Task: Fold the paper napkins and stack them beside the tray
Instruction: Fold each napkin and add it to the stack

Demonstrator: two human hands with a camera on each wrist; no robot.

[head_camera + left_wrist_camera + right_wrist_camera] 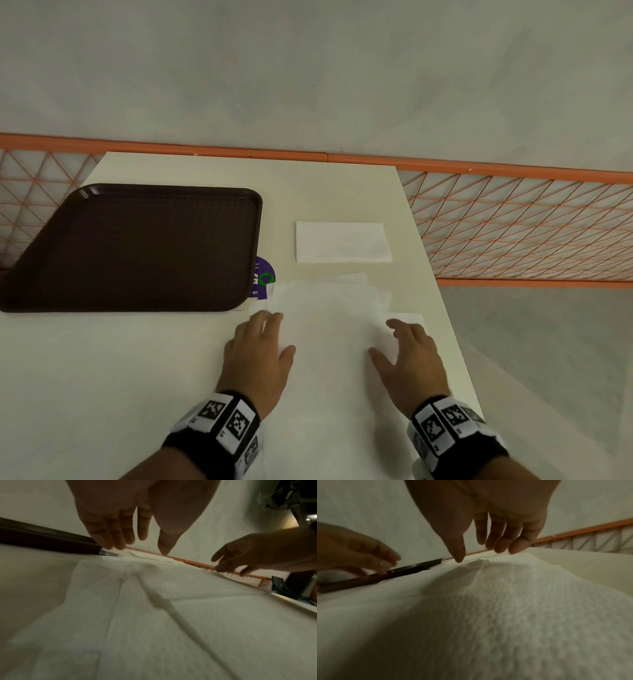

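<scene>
An unfolded white paper napkin (332, 342) lies spread on the white table between my hands, over a few more loose napkins (359, 284). My left hand (260, 346) hovers at its left edge with fingers relaxed and nothing held (130, 538). My right hand (404, 346) hovers at its right edge, fingers loosely spread and holding nothing (488, 546). A folded napkin (342, 242) lies flat further back, to the right of the dark brown tray (137, 246). The napkin's creases show in the left wrist view (154, 601).
A purple round sticker (262, 277) pokes out from under the tray's right edge. The table's right edge (442, 291) runs close to my right hand. An orange mesh railing (513, 222) stands behind and to the right of the table.
</scene>
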